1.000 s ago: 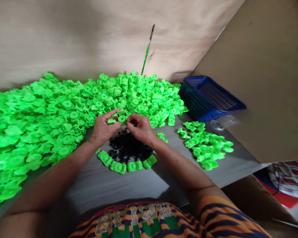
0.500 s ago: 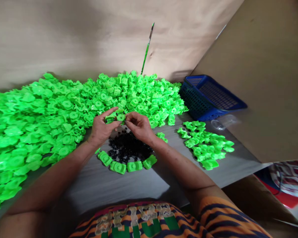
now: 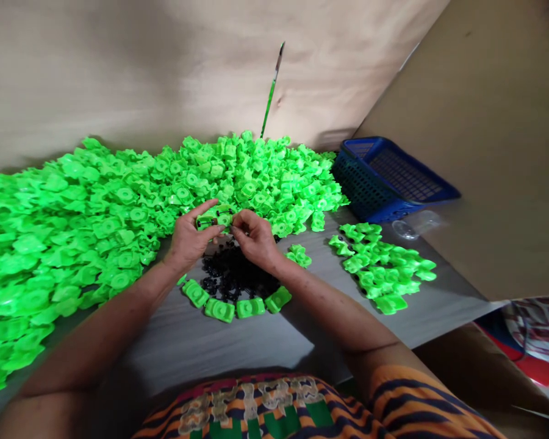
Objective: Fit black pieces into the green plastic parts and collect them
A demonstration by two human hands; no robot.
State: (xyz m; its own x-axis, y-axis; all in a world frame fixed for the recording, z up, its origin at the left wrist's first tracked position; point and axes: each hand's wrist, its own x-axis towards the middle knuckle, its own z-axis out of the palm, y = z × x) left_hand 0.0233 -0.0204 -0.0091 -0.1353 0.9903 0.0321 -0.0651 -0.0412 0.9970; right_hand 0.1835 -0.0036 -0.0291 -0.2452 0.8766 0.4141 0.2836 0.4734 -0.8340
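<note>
My left hand grips a green plastic toy car body between thumb and fingers, its underside facing me with black wheel axles across it. At its right end, my right hand has thumb and forefinger pinched together; whatever they hold is hidden. Below both hands lies a heap of small black wheel parts. Several green car bodies curve along the near edge of that heap, and a few more lie beside my right wrist.
A large pile of green car bodies covers the left and back of the grey table. To the right lies a group of green cars, near a blue basket and a clear plastic cup. A thin brush stands against the back board.
My right fingers have shifted slightly at the end of the toy car, which stays in my left hand. The whole view has moved a little.
</note>
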